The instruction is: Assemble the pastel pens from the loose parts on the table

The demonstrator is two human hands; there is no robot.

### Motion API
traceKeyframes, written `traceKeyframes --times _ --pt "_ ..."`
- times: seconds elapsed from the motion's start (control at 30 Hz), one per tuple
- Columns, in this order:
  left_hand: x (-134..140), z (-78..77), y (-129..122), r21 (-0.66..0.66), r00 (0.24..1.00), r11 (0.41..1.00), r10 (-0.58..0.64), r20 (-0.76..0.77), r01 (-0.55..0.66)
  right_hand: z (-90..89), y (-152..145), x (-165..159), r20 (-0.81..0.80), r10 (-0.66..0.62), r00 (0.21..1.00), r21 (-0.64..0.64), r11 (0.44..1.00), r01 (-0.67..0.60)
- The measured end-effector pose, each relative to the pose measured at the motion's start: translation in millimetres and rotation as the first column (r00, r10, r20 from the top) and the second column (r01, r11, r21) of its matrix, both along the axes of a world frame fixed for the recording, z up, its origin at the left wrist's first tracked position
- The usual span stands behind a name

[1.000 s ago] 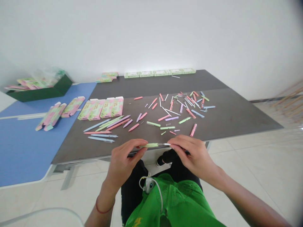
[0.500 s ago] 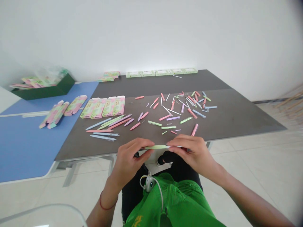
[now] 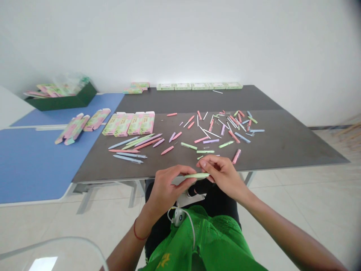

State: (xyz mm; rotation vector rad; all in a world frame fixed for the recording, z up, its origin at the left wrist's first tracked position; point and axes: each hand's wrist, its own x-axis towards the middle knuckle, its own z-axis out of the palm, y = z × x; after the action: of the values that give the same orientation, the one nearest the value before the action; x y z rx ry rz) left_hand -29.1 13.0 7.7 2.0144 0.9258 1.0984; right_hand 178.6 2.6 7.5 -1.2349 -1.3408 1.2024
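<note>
In front of the table edge, my left hand (image 3: 176,184) pinches a light green pen barrel (image 3: 197,175) between thumb and fingers. The barrel lies almost level, its right end against my right hand (image 3: 221,175). My right thumb and forefinger are pressed together above that end; whatever they hold is hidden. Just beyond these fingertips lie a small green pen part (image 3: 200,157) and a green clip barrel (image 3: 205,151). A pink barrel (image 3: 237,156) rests to the right of my right hand.
Loose pen parts and white refills (image 3: 213,133) are scattered across the dark table (image 3: 282,146). Assembled-looking pens (image 3: 128,158) lie at left, below printed boxes (image 3: 135,124). Flattened cartons (image 3: 72,130) and a green bin (image 3: 60,101) sit on the blue table (image 3: 28,165). White-green boxes (image 3: 200,86) line the back.
My right hand has shifted its grip, fingertips now raised above the barrel's end. The white refill that stuck out at right no longer shows. The view has shifted slightly.
</note>
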Motion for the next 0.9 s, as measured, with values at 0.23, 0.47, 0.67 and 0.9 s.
traceKeyframes --times 0.23,0.47,0.67,0.9 --pt "2.2 0.9 -1.4 -0.001 0.999 0.999 0.047 0.015 -0.047 2.9 -0.5 -12.4 0.020 -0.015 1.000 0.027 1.000 0.015" --pt "1.5 -0.8 -0.7 -0.008 0.998 0.999 0.050 0.042 -0.049 -9.5 6.7 -14.9 -0.081 -0.042 0.996 -0.009 0.999 0.041" --pt "11.2 5.0 -9.8 0.015 0.992 1.000 0.015 0.127 -0.017 -23.2 7.4 -16.4 -0.246 -0.052 0.968 -0.144 0.989 0.017" --pt "28.5 6.8 -16.7 0.122 0.972 0.992 -0.069 0.224 0.042 -27.6 5.9 -24.9 -0.454 -0.073 0.888 -0.259 0.964 -0.054"
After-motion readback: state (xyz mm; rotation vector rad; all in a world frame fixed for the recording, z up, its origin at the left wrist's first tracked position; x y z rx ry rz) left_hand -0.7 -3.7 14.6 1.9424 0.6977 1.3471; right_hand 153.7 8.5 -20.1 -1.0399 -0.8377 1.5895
